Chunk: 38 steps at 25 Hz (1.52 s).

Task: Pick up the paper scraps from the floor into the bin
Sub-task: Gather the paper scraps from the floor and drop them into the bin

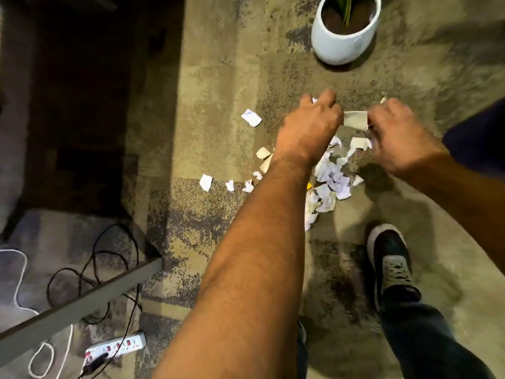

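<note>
Scraps underfoot, and we see no bin anywhere to drop them in.

Cables (90, 269) and a power strip (116, 348) lie far left; stray paper scraps (251, 117) dot the carpet (213, 77), easily missed. Our left hand (310, 124) and right hand (396, 135) each pinch one end of a tan scrap (355, 120) above the main pile (332, 179); a tug could tear it. Our shoe (390, 258), near the pile, could scatter it.

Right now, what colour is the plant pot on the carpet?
White, a glossy plant pot, seen in the head view.
</note>
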Tool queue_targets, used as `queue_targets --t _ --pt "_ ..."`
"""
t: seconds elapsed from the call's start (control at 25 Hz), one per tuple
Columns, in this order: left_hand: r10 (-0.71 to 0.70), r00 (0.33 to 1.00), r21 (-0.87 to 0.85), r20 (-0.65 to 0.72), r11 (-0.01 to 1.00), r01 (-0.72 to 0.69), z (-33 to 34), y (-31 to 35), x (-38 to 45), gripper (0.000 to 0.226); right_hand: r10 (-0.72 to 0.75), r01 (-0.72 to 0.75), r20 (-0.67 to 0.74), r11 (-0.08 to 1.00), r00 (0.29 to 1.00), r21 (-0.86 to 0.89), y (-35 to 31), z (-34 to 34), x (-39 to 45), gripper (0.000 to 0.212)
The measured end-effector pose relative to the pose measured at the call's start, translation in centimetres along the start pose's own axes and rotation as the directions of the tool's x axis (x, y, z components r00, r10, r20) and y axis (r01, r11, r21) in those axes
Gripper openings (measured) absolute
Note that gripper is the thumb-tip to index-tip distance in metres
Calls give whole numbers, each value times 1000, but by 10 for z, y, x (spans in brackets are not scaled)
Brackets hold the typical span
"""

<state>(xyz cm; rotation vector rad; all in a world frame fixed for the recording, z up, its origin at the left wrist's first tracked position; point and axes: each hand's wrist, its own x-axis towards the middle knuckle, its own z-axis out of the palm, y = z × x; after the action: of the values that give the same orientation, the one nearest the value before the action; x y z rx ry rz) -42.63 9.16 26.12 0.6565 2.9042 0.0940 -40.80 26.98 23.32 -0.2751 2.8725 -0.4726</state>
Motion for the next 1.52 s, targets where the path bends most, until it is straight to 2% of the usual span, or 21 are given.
queue_targets --t 0.28,0.44,0.6,0.84,0.92,1.08,1.16,1.28,1.36,1.44,1.52 --pt "205 979 69 18 976 -205 -37 90 74 25 185 -185 -68 983 980 15 87 -58 -27 18" --pt "297 955 91 6 951 -297 -42 150 118 26 273 -272 -102 962 957 23 148 -79 -39 24" --pt "375 927 61 32 925 -376 -35 214 152 29 436 -429 -154 900 887 78 207 -92 -60 30" --pt "443 892 -18 88 896 -443 -17 301 181 42 629 -599 -90 768 772 226 286 -95 -95 50" --pt "467 878 -33 105 884 -466 -13 323 189 41 645 -610 -100 754 758 244 302 -96 -105 52" --pt "453 881 -88 139 892 -444 -3 350 201 42 596 -558 -156 798 788 228 327 -100 -116 52" --pt "444 874 -127 195 895 -427 5 359 206 53 607 -556 -174 788 776 265 336 -101 -119 59" --pt "437 851 -206 291 898 -390 11 365 211 81 670 -567 -174 716 722 406 340 -106 -119 64" --pt "445 839 -246 314 891 -380 11 363 214 89 668 -547 -155 702 728 456 338 -109 -120 70" --pt "459 831 -259 314 884 -390 10 357 215 88 654 -536 -108 693 749 482 335 -111 -118 80" --pt "485 825 -262 290 869 -419 8 350 215 71 634 -538 -76 707 769 460 330 -109 -116 84"
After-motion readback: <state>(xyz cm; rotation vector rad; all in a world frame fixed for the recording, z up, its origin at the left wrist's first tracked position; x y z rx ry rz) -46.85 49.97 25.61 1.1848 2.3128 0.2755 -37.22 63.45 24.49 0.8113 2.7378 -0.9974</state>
